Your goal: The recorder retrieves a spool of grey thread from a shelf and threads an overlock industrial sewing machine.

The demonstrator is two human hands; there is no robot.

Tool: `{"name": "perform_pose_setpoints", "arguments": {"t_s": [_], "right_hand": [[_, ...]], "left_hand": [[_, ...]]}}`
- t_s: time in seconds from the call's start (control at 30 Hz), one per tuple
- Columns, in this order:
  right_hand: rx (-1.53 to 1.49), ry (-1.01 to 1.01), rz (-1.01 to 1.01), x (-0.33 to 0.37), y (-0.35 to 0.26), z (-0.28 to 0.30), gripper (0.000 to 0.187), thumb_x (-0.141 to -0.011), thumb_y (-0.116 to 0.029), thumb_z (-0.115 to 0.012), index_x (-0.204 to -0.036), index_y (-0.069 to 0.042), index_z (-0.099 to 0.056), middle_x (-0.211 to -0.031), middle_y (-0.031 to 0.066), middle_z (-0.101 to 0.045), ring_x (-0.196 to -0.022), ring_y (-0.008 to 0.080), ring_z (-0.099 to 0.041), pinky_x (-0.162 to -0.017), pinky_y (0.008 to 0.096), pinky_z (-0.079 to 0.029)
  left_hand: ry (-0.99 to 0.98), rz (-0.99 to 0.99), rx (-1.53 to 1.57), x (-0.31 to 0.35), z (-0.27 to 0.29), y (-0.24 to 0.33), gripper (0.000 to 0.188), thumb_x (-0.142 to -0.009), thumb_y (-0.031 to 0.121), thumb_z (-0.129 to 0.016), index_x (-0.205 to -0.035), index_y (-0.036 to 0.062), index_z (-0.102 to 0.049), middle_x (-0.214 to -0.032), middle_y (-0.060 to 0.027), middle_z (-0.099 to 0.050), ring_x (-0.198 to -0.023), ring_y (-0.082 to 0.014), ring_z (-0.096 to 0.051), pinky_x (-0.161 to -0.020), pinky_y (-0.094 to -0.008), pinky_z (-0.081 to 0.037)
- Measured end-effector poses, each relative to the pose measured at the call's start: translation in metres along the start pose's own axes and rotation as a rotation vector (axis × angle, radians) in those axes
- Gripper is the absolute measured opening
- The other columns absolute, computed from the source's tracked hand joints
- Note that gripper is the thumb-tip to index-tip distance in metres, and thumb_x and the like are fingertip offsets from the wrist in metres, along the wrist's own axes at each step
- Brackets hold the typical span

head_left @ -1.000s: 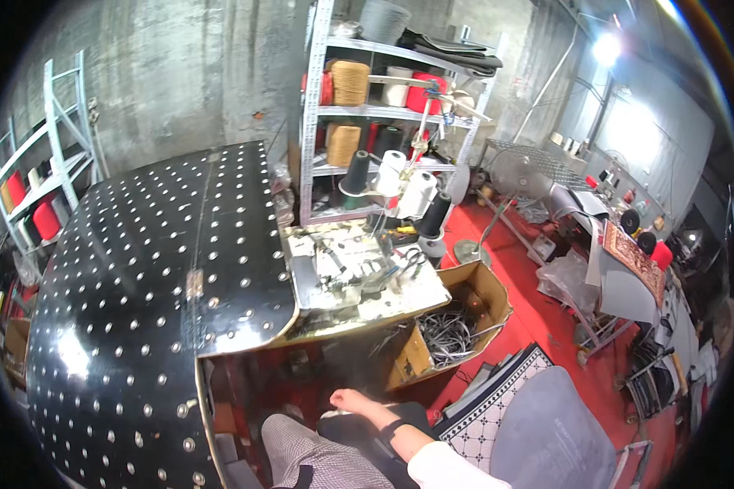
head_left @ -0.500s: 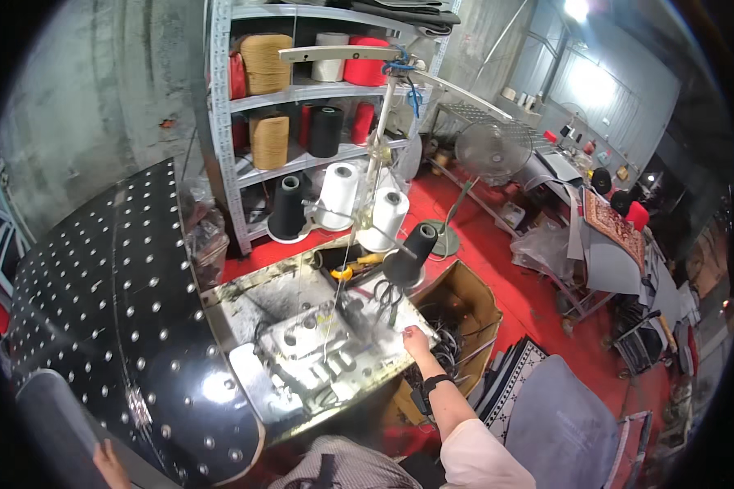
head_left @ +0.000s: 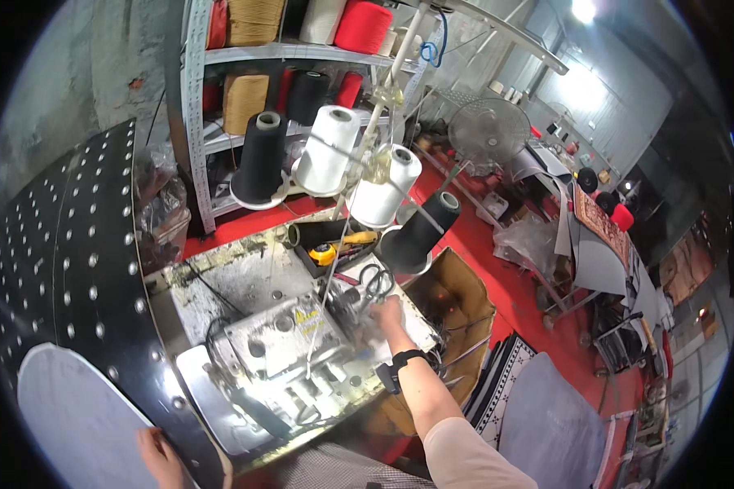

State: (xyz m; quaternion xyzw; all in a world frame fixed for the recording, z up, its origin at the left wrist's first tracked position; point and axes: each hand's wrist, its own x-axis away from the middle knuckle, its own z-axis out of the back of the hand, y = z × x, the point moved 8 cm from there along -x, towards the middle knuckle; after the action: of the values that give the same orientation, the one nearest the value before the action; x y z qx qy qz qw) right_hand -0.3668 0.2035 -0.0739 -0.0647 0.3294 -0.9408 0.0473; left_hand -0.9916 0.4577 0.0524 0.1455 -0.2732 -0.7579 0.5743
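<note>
My left hand (head_left: 160, 458) grips the edge of a grey rounded mat (head_left: 81, 411), which leans over the black studded table at the lower left. My right hand (head_left: 388, 316) reaches to the right side of a white overlock sewing machine (head_left: 281, 338), beside its handwheel. Its fingers are small and blurred, so I cannot make out their grip. Just beyond that hand lies a pair of black-handled scissors (head_left: 376, 281). A yellow tape measure (head_left: 323, 254) sits in a dark tray behind the machine. White thread runs down to the machine from above.
Black and white thread cones (head_left: 328, 153) stand on holders behind the machine. A cardboard box (head_left: 465, 306) of scraps is to the right, with stacked mats (head_left: 554, 416) nearer me. The studded black table (head_left: 73, 244) is on the left; a fan (head_left: 488, 134) stands farther back.
The view has shifted closer to the machine. My left hand has come inward with the grey mat, which now shows more of its face. My right hand has moved farther in, toward the scissors and handwheel.
</note>
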Motion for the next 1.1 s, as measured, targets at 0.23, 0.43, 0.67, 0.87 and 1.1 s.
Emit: {"name": "perform_pose_setpoints", "arguments": {"t_s": [0.23,0.43,0.67,0.87,1.1], "right_hand": [[0.02,0.05,0.244,0.02,-0.013,0.01,0.045,-0.073,-0.01,-0.066,-0.114,0.0,-0.048,-0.11,0.024,-0.055,-0.104,0.0392,-0.056,-0.087,0.0441,-0.047],[0.203,0.08,0.75,0.058,-0.032,0.015,0.035,-0.078,-0.008,-0.056,-0.113,-0.007,-0.058,-0.115,0.0159,-0.051,-0.103,0.0371,-0.054,-0.086,0.0447,-0.048],[0.581,0.029,1.076,0.068,-0.044,0.006,0.018,-0.081,-0.014,-0.051,-0.095,-0.01,-0.062,-0.1,0.0103,-0.059,-0.094,0.0283,-0.059,-0.07,0.0433,-0.051],[0.205,0.186,1.165,0.102,-0.038,0.062,0.015,-0.077,-0.014,-0.059,-0.09,-0.006,-0.06,-0.088,0.0114,-0.06,-0.088,0.0315,-0.057,-0.073,0.0409,-0.047],[-0.346,-0.158,0.862,0.192,0.113,0.124,0.019,-0.086,-0.016,-0.056,-0.098,-0.001,-0.052,-0.083,0.0221,-0.06,-0.077,0.0422,-0.058,-0.066,0.0473,-0.045]], "left_hand": [[0.211,-0.38,0.144,0.042,0.009,0.02,0.02,-0.079,0.0,-0.06,-0.098,-0.0013,-0.055,-0.095,-0.0167,-0.05,-0.089,-0.0321,-0.052,-0.08,-0.0381,-0.043],[0.159,-0.436,-0.22,0.139,-0.024,0.041,0.054,-0.069,0.006,-0.069,-0.119,-0.0006,-0.048,-0.13,-0.0238,-0.042,-0.123,-0.0411,-0.038,-0.104,-0.0485,-0.03],[0.243,-0.353,-0.313,0.185,-0.028,0.055,0.056,-0.07,0.012,-0.073,-0.12,0.0002,-0.05,-0.131,-0.0196,-0.045,-0.13,-0.037,-0.034,-0.108,-0.0547,-0.022],[0.34,-0.611,-0.173,0.133,-0.044,0.116,0.04,-0.071,0.013,-0.072,-0.107,0.0026,-0.059,-0.117,-0.0156,-0.056,-0.121,-0.0355,-0.044,-0.097,-0.0444,-0.038],[0.175,-0.566,-0.314,0.049,-0.076,0.107,0.012,-0.068,0.009,-0.068,-0.077,0.0039,-0.063,-0.104,-0.0099,-0.057,-0.104,-0.0338,-0.048,-0.088,-0.0429,-0.042]]}}
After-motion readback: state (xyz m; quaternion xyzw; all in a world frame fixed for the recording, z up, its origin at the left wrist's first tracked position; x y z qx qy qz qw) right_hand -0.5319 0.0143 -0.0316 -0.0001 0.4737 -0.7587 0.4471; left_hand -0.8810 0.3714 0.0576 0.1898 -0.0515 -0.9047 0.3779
